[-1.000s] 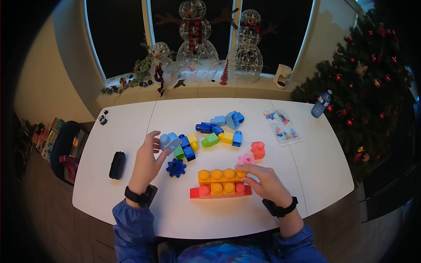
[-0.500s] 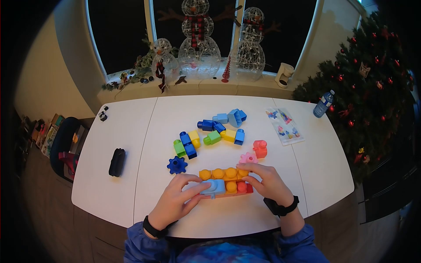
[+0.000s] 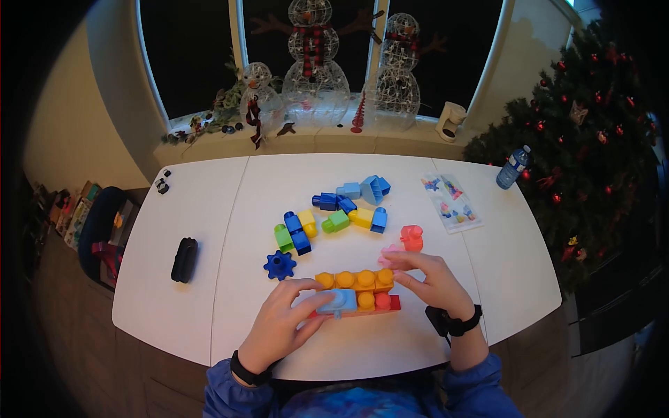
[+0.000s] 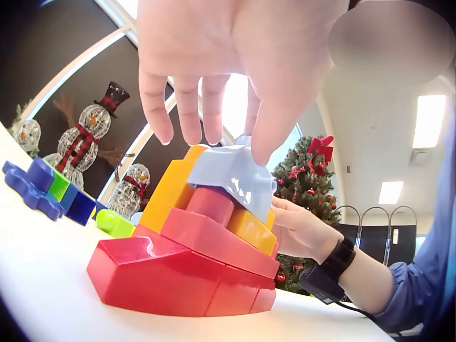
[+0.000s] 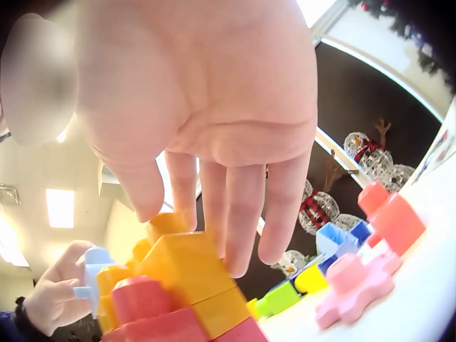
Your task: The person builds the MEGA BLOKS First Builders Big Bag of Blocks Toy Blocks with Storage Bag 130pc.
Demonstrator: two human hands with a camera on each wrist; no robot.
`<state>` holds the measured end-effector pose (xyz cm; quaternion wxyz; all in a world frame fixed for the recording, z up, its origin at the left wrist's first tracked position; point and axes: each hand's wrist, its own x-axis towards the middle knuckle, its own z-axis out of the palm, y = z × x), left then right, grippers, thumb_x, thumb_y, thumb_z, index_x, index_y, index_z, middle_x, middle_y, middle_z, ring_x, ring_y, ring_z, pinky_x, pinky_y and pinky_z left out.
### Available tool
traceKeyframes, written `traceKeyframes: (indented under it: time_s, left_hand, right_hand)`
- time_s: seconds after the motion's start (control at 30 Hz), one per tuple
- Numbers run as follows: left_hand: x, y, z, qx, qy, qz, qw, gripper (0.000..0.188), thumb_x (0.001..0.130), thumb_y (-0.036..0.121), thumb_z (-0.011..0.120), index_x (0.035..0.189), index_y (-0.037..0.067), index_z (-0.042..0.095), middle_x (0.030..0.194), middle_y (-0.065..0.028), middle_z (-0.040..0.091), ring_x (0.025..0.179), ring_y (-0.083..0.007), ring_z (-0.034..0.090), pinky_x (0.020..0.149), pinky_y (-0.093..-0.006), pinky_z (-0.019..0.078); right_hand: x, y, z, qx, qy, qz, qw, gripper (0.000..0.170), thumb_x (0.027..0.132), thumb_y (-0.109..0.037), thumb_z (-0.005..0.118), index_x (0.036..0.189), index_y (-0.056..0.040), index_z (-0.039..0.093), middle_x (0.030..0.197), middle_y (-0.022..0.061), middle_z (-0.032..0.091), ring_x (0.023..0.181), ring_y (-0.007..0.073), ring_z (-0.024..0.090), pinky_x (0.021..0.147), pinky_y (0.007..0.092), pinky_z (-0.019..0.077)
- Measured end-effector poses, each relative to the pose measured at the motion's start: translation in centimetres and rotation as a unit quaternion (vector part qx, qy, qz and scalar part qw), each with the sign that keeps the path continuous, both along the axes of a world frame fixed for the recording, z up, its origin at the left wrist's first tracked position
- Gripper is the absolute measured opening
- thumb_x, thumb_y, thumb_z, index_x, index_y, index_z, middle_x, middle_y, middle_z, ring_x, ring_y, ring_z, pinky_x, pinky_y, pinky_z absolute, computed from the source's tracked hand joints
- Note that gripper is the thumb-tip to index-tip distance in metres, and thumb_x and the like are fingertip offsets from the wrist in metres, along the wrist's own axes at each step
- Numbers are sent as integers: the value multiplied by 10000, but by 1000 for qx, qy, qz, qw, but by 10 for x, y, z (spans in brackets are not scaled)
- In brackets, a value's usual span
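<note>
A built stack of toy building blocks lies before me, with red blocks (image 4: 178, 281) at the bottom and a row of orange-yellow blocks (image 3: 355, 280) along the far side. A light blue block (image 3: 341, 300) sits on the stack's near left part. My left hand (image 3: 279, 320) pinches this block with index finger and thumb. Over the right end is my right hand (image 3: 440, 284), fingers stretched out past the orange-yellow blocks. Its fingertips overlap a pink gear-shaped block (image 5: 358, 286) in the head view. A coral block (image 3: 412, 238) stands just beyond.
Blue, green and yellow blocks (image 3: 300, 223) lie beyond the stack, with a dark blue gear block (image 3: 279, 265) at left. A black case (image 3: 185, 260) rests further left. Toward the right are a picture sheet (image 3: 453, 205) and a water bottle (image 3: 513, 167).
My left hand brought the light blue block from the far left onto the stack and has stayed there. My right hand has loosened from the orange-yellow blocks and shifted slightly right and outward.
</note>
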<state>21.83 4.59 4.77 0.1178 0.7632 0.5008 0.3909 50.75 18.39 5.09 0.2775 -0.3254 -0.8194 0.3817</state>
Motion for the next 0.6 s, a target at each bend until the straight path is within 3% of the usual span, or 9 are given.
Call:
traceKeyframes:
  time_s: [0.1, 0.2, 0.4, 0.5, 0.6]
  left_hand:
    - [6, -2, 2, 4, -33, 37, 999, 462, 817, 93, 857, 1239, 90, 668, 1205, -136, 645, 1108, -330, 625, 929, -400, 534]
    - [6, -2, -1, 0, -58, 56, 997, 453, 808, 96, 863, 1212, 68, 659, 1196, -146, 647, 1093, -348, 635, 933, -413, 534]
    - [3, 0, -3, 6, -27, 24, 999, 431, 806, 67, 847, 1208, 82, 692, 1197, -122, 654, 1059, -314, 640, 870, -379, 546]
    - [4, 0, -4, 8, -25, 18, 999, 428, 811, 52, 836, 1217, 97, 708, 1198, -108, 655, 1044, -293, 638, 831, -356, 549]
    - [3, 0, -5, 8, -21, 17, 1000, 428, 813, 47, 834, 1221, 100, 711, 1197, -104, 654, 1037, -289, 638, 819, -352, 550]
  right_hand:
    - [4, 23, -4, 172, -48, -163, 970, 390, 927, -182, 762, 1274, -36, 661, 1149, 155, 727, 1016, 347, 711, 880, 417, 588]
    - [10, 44, -23, 312, -168, -221, 909, 501, 878, -213, 800, 1305, -34, 608, 1110, 177, 709, 1005, 359, 703, 840, 441, 589]
    - [2, 60, -44, 129, -233, -267, 926, 589, 837, -200, 815, 1340, -64, 540, 1038, 205, 710, 954, 397, 708, 817, 471, 587]
    - [4, 63, -48, 144, -221, -261, 928, 551, 839, -152, 793, 1321, -62, 542, 1021, 198, 714, 926, 413, 707, 806, 475, 583]
    - [12, 56, -33, 144, -123, -257, 948, 519, 855, -108, 772, 1322, -57, 552, 1068, 186, 722, 950, 355, 722, 818, 421, 583]
